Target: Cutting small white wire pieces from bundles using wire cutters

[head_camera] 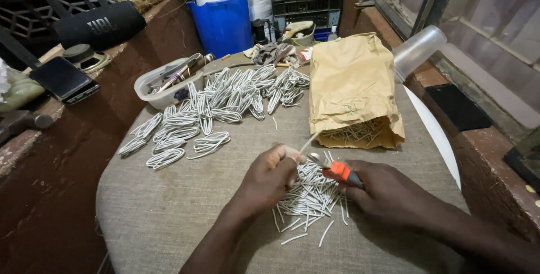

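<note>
My left hand (pixel 269 174) pinches a white wire (pixel 310 141), my right hand (pixel 388 195) grips orange-handled pliers (pixel 336 169); below them, cut pieces (pixel 306 201) on the burlap-covered table (pixel 169 212).

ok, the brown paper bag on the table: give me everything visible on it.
The crumpled brown paper bag lies flat on its side on the grey cloth-covered round table, right of centre. Its surface is creased and its closed end points away toward the crates. The open mouth faces the person and shows short white wire pieces inside. A clear plastic cup lies on its side at the bag's far right corner; contact is unclear. Neither hand touches the bag, and the loose pile of cut white wire pieces lies just in front of its mouth.
</note>
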